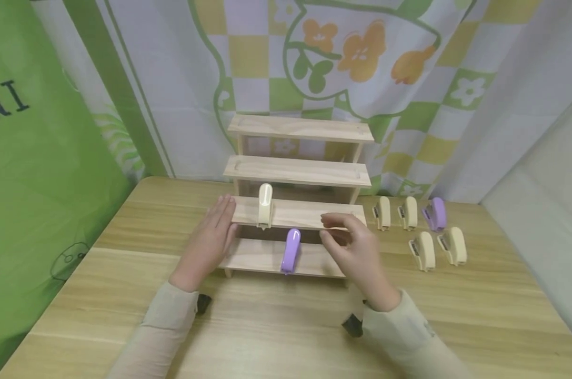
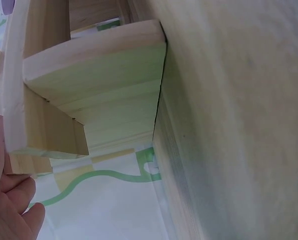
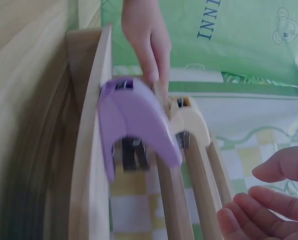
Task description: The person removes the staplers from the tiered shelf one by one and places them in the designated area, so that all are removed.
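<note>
A four-tier wooden stand [image 1: 297,169] rises in the middle of the table. On its lowest step is a purple stapler [image 1: 291,251]; one step higher, to its left, stands a cream stapler [image 1: 264,206]. My left hand [image 1: 204,245] rests against the left end of that second step, fingers extended. Over the right part of the lower two steps hovers my right hand [image 1: 359,252], loosely bent, with nothing between thumb and fingers. The right wrist view shows the purple stapler [image 3: 139,117] in front of the cream one [image 3: 189,122], with the right fingers [image 3: 261,207] apart from both.
Right of the stand, several cream staplers [image 1: 425,251] and one purple stapler [image 1: 435,214] stand on the wooden table [image 1: 276,326]. A patterned curtain [image 1: 252,58] hangs right behind the stand. Green cloth [image 1: 44,173] hangs at the left, and a pale wall [image 1: 551,221] borders the right.
</note>
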`<state>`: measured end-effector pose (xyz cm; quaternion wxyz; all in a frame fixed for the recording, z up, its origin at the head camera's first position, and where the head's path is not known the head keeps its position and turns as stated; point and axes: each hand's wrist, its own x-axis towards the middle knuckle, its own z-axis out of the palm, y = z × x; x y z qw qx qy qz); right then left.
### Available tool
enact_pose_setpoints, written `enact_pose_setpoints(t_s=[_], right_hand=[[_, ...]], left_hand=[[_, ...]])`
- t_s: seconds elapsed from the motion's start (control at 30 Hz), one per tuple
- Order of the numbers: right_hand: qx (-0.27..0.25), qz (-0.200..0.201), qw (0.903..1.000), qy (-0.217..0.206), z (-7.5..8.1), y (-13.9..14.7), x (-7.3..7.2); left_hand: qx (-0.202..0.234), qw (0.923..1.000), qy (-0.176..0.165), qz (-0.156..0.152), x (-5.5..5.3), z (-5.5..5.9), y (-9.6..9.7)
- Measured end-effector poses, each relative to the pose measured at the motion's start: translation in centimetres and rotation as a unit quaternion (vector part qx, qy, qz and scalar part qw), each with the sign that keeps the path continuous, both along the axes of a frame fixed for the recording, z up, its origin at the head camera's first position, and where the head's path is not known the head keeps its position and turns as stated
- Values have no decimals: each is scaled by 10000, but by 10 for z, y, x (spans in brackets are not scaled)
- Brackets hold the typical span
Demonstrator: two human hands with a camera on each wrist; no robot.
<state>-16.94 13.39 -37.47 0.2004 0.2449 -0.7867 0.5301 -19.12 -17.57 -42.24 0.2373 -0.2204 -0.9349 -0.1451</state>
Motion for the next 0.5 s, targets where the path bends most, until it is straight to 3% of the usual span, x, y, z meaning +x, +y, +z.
enact_pose_setpoints(t_s=[0.2, 0.5], right_hand=[[-251, 177, 9978, -594, 6, -26, 0], [-21, 212, 9961, -859, 9, -58, -3]], left_hand=[[8, 10000, -57, 27, 2, 2, 0], [6, 9999, -123, 42, 4, 4, 1]])
